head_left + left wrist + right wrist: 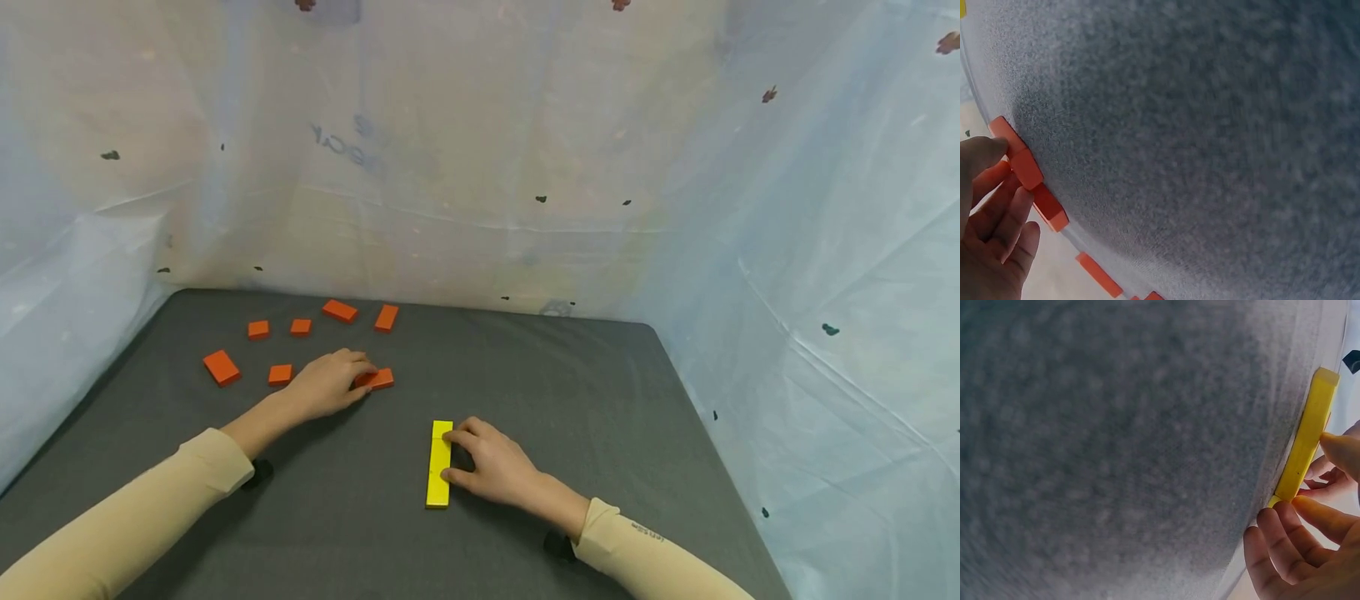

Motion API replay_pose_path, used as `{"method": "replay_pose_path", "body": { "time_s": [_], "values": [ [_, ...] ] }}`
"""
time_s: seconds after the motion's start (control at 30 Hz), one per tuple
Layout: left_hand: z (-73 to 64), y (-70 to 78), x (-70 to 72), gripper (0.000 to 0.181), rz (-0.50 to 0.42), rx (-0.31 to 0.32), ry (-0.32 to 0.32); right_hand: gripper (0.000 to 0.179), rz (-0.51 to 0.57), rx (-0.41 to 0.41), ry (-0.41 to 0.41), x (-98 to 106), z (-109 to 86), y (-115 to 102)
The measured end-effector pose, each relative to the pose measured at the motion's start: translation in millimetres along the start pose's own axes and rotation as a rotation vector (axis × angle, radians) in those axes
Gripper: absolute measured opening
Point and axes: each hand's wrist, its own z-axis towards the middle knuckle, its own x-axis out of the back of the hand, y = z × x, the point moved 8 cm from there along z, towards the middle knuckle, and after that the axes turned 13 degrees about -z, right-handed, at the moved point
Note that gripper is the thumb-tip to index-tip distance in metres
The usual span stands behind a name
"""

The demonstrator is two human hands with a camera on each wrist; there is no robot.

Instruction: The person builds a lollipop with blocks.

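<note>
My left hand (330, 383) pinches an orange block (382, 379) between thumb and fingers, left of the table's middle. Two orange faces meet at a line by the thumb in the left wrist view; I cannot tell whether they belong to one block. To the right and nearer lies a yellow strip (438, 475) of two blocks, a short one (442, 429) at the far end of a long one. My right hand (498, 467) touches the strip's right side, thumb and forefinger spread along it. Its other fingers are loosely bent in the right wrist view.
Several orange blocks lie apart on the dark grey tabletop (562, 383), among them one at the left (222, 367) and one at the back (386, 317). Pale plastic sheeting (480, 150) hangs behind the table and along both sides.
</note>
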Motion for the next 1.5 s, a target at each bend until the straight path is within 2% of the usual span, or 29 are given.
{"method": "replay_pose_path", "body": {
  "time_s": [0.43,0.73,1.07,1.3,1.5],
  "values": [
    [6.4,6.4,-1.9,0.028,-0.036,-0.006,0.023,0.052,-0.002,-0.002,-0.004,-1,1.0,1],
    [23.8,30.2,-4.5,0.031,-0.060,-0.024,0.040,0.052,-0.008,0.000,-0.003,-1,1.7,1],
    [39.7,62.7,-16.8,0.030,-0.085,-0.089,0.024,0.052,-0.010,0.006,-0.005,-1,1.7,0],
    [44.4,78.9,-25.8,0.031,-0.082,-0.117,-0.005,0.052,-0.019,0.000,-0.008,-1,1.7,1],
    [43.0,88.7,-34.1,0.029,-0.083,-0.147,-0.049,0.053,-0.029,0.001,-0.007,-1,1.5,0]
  ]
}}
